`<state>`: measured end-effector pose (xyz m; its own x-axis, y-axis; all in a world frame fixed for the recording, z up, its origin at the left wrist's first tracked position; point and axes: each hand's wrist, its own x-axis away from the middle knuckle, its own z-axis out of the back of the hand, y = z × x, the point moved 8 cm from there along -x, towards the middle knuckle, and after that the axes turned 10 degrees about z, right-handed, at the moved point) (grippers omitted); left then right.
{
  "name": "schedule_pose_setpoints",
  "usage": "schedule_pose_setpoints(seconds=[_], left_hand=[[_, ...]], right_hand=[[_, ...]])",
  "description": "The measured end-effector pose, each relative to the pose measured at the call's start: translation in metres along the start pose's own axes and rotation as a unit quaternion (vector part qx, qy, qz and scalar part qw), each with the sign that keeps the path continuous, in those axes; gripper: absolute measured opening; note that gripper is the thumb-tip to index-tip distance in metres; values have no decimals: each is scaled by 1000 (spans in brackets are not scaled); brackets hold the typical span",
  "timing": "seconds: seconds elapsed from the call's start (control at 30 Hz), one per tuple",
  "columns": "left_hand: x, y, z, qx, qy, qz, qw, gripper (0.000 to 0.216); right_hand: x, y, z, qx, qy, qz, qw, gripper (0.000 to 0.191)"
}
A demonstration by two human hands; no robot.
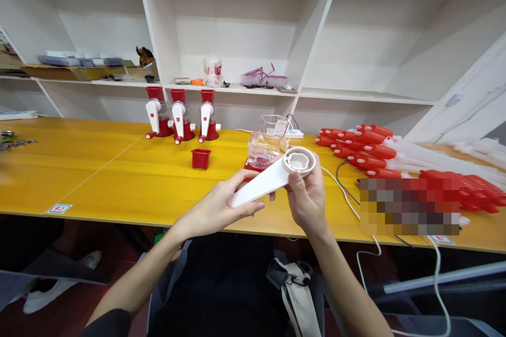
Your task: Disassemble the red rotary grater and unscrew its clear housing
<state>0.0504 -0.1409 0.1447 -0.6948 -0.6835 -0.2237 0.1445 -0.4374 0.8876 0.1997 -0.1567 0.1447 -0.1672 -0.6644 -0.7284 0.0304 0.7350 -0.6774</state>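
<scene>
A white crank handle (264, 185) with a round, hollow hub is held up above the table's front part. My left hand (217, 204) grips its narrow end between thumb and fingers. Around the hub, my right hand (307, 197) is closed, with the thumb on the near rim. Just behind the handle stands a clear plastic grater housing (264, 142) on a red base, partly hidden by the handle and my hands. Left of it on the table is a small red cup-like piece (201, 158).
Three red-and-white rotary graters (182, 117) stand at the table's back. Red-handled pieces in clear plastic sleeves (367, 150) are piled on the right, near a white cable (343, 192). A power strip (291, 133) lies behind the clear housing. White shelves (237, 37) rise behind the yellow table (118, 184).
</scene>
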Motion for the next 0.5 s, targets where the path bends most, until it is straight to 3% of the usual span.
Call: schedule_pose_setpoints(seconds=[0.13, 0.3, 0.5], left_hand=[[-1, 2, 14, -46, 75, -44, 995, 37], [0, 0, 4, -37, 37, -32, 998, 34], [3, 3, 3, -138, 36, -25, 989, 27]], right_hand=[[-4, 1, 11, -13, 24, 10, 1000, 41], [-7, 3, 14, -18, 50, 20, 998, 42], [-5, 10, 16, 7, 51, 19, 998, 41]])
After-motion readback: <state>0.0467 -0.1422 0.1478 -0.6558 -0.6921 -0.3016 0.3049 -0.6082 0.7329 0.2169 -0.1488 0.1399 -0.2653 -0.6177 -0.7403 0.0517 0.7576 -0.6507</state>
